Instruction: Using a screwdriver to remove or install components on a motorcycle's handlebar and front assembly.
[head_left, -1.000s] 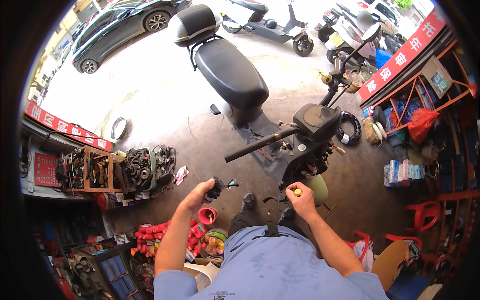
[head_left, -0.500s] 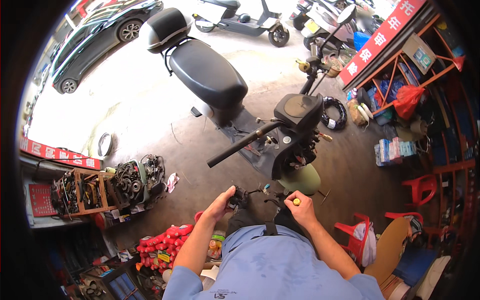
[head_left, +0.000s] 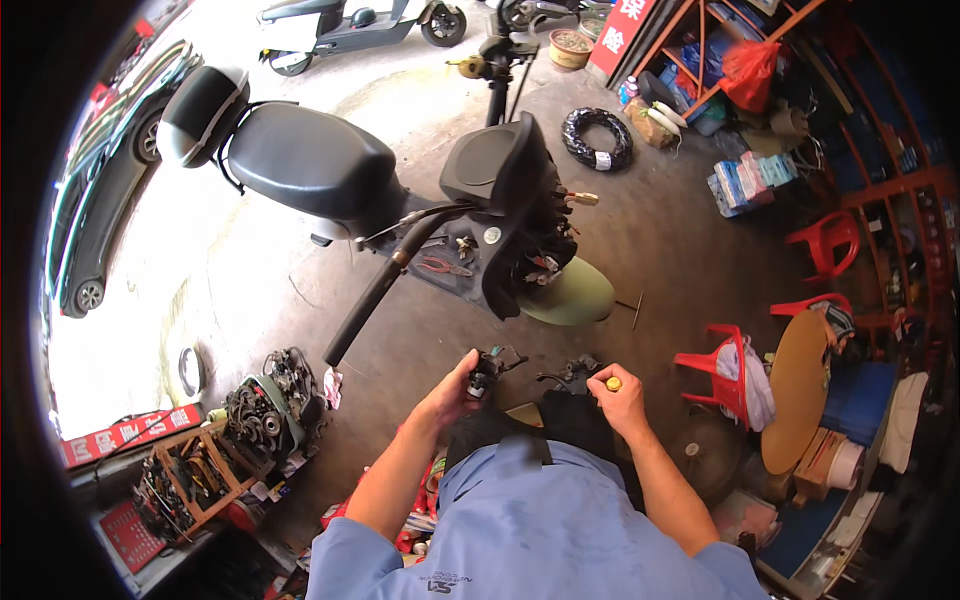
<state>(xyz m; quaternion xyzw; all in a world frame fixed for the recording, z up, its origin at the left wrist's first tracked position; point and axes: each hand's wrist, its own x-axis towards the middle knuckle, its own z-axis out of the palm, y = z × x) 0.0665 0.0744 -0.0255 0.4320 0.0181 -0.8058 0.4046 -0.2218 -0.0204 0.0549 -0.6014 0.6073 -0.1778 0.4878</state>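
Both hands have drawn closer together; left hand point(head_left: 452, 392) fingers grip a small black switch part point(head_left: 486, 368), details unclear, while right hand point(head_left: 618, 398) clasps a yellow-capped tool point(head_left: 612, 383), mostly hidden.

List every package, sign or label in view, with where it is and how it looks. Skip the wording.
Red banner: lower left above the parts rack, long strip, white characters.
Red sign: top centre beside the shelves, slanted, white characters.
Stacked boxes: floor at upper right, small, blue and white.
White label: on the black cable coil, small rectangle.
Cardboard boxes: lower right, brown, under the round board.
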